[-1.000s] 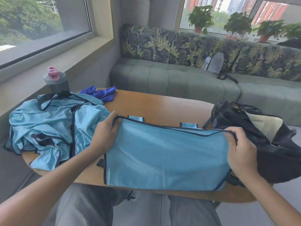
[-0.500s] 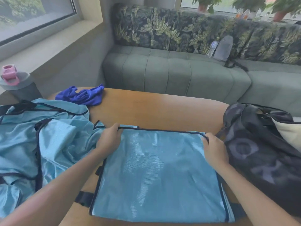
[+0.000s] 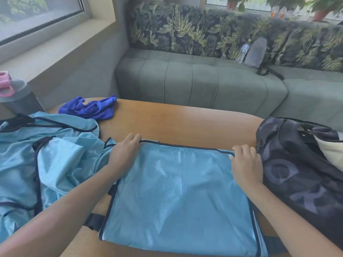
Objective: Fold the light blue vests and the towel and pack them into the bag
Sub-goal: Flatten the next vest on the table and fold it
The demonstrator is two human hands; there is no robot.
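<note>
Lowered since a second ago, the folded vest [image 3: 178, 197] lies flat on the table [image 3: 185, 123], frame centre; I see left hand [image 3: 124, 154] and right hand [image 3: 245, 164] pinching its far corners, bag [image 3: 297, 173] at right.

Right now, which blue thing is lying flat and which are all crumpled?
The vest under both hands is flat on the table. The vest pile to its left and the dark blue towel behind are crumpled.
</note>
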